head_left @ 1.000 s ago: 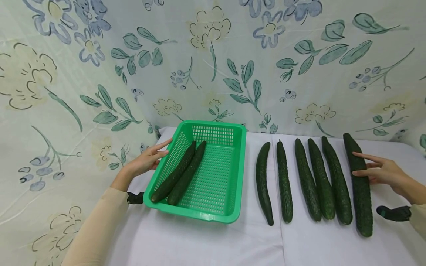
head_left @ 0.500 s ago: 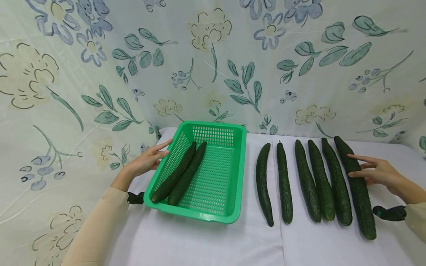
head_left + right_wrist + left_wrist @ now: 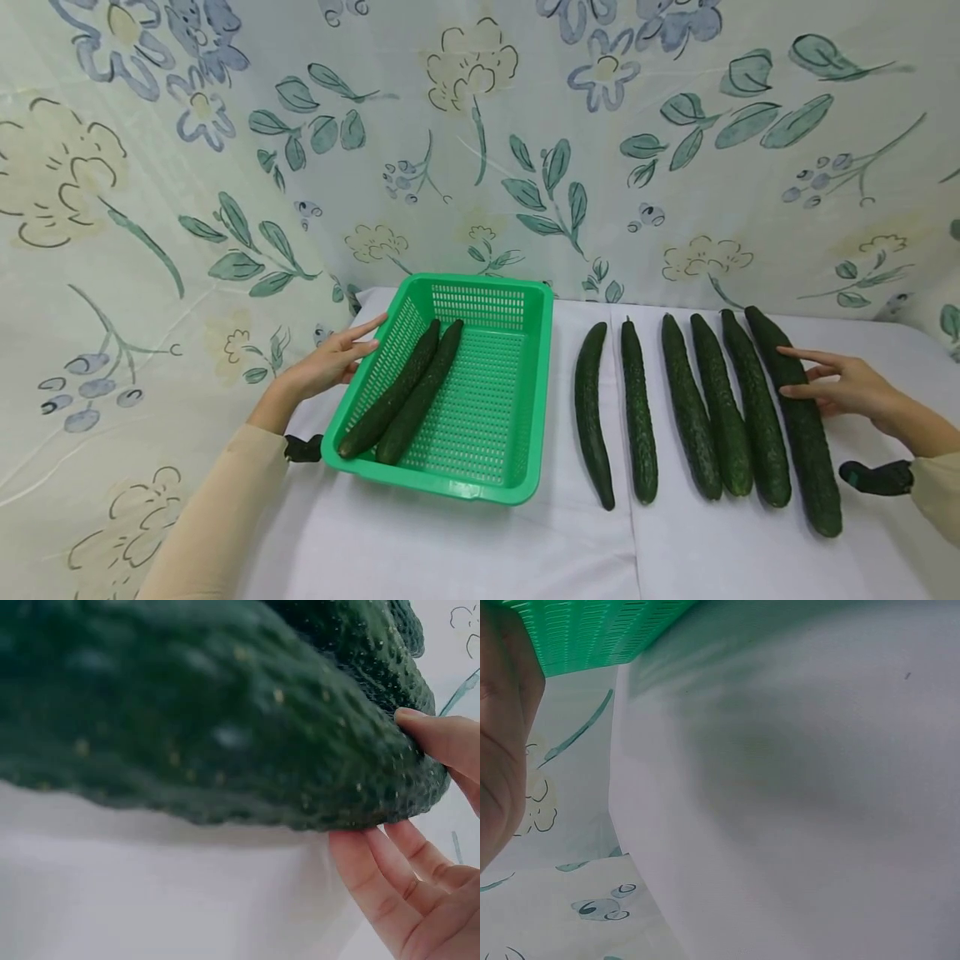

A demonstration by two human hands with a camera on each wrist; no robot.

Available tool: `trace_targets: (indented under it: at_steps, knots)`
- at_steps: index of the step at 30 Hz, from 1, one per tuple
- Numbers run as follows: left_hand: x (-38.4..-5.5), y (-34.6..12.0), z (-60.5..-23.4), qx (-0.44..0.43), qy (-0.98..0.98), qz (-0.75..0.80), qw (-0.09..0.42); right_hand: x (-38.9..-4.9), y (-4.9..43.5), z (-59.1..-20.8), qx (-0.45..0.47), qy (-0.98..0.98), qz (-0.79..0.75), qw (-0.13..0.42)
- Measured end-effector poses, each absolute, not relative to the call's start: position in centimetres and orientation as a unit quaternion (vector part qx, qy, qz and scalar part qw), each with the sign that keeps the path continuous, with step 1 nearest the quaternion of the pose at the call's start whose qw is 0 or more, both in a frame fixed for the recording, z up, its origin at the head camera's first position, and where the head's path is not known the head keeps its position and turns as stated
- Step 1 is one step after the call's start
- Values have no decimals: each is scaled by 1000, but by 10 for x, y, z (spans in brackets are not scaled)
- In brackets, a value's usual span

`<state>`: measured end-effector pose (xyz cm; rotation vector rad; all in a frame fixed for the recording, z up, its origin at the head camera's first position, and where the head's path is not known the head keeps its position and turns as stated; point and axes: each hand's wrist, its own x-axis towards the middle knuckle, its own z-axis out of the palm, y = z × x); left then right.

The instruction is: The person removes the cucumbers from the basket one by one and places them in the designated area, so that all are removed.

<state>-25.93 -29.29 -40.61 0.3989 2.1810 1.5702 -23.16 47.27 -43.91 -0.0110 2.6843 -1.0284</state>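
At the far right in the head view, my right hand [image 3: 847, 383] grips the rightmost cucumber [image 3: 813, 467] around its upper half. In the right wrist view this bumpy dark green cucumber [image 3: 225, 727] has fingertips on both of its sides. Its top end leans close to the neighbouring cucumber [image 3: 757, 408]. My left hand [image 3: 326, 362] touches the outer left side of a green plastic basket [image 3: 528, 475], its index finger stretched along the rim. Inside the basket, two cucumbers [image 3: 423, 392] lie side by side against the left. Some left fingers are hidden behind the hand.
Between basket and right hand, more cucumbers lie lengthwise on the white cloth [image 3: 450, 550]: a curved one [image 3: 592, 417], a straighter one [image 3: 639, 417], then a close group [image 3: 692, 408]. A flowered curtain [image 3: 487, 167] hangs behind the table and along its left.
My right hand has shifted left with the rightmost cucumber, whose top end now slants toward its neighbour. The left hand and basket have stayed in place.
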Motion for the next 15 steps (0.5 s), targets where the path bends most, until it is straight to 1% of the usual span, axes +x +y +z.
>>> trace_targets:
  at_steps: [11, 15]
  knots:
    - [-259, -293, -406, 147, 784, 565, 211, -229, 469, -434, -9, 924, -362, 123]
    - [-259, -293, -406, 146, 786, 563, 210, -229, 468, -432, -2, 926, -362, 109]
